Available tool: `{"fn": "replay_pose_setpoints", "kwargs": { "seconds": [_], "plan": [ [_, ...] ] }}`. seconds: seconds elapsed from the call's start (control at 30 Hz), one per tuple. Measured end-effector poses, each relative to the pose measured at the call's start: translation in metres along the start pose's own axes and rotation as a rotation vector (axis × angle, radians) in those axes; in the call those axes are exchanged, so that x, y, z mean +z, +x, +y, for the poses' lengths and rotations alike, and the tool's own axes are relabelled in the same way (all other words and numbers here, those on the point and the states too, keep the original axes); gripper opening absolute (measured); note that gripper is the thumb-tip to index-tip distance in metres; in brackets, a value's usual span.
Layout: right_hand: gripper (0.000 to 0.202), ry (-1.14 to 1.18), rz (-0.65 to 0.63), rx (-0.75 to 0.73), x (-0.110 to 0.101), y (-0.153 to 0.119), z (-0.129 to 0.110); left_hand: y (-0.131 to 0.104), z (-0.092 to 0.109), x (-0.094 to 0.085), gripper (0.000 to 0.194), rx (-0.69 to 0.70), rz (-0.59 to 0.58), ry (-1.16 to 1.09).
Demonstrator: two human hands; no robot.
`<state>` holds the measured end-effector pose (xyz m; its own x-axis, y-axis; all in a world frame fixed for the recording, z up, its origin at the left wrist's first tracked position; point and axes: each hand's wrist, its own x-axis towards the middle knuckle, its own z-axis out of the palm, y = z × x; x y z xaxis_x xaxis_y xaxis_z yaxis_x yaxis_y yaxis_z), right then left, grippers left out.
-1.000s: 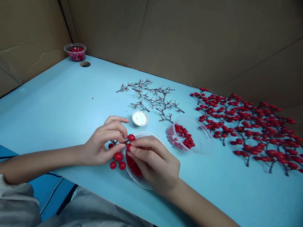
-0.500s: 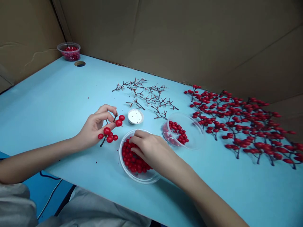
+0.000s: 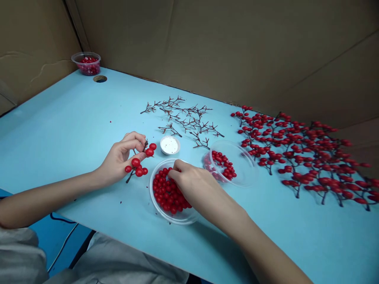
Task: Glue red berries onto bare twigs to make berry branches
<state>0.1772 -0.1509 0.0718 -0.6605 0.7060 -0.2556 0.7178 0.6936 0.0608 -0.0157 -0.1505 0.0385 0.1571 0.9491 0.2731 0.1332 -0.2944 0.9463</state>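
Left hand (image 3: 117, 159) pinches a berry sprig (image 3: 138, 171); right hand (image 3: 197, 183) bends over berries (image 3: 167, 194), grip hidden.

You've got glossy berries (image 3: 166, 193) in a smooth plastic bowl (image 3: 188, 217)! Your tabletop (image 3: 59, 130) looks smooth, the cardboard wall (image 3: 213, 47) matt.

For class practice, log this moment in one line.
left hand: holds brown twig with round red berries; right hand: at loose red berries in round clear plastic tub; grip: hidden

Tabletop (image 3: 56, 130) free leftward; bowl (image 3: 184, 218) (berry-filled) blocks centre.
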Motion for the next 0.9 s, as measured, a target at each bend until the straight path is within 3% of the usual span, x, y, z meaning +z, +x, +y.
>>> {"fn": "replay_pose_setpoints", "kwargs": {
  "seconds": [0.23,0.77,0.9],
  "plan": [
    [0.017,0.006,0.058,-0.057,0.007,0.0,-0.005,0.0,0.0,0.001,0.015,-0.003,-0.002,-0.016],
    [0.014,-0.061,0.006,-0.01,0.013,0.003,-0.019,0.001,0.002,0.002,0.018,-0.15,0.015,-0.204],
    [0.012,-0.002,0.092,-0.056,0.003,-0.004,-0.013,0.0,0.003,0.001,0.02,-0.166,0.009,-0.209]
  ]
}}
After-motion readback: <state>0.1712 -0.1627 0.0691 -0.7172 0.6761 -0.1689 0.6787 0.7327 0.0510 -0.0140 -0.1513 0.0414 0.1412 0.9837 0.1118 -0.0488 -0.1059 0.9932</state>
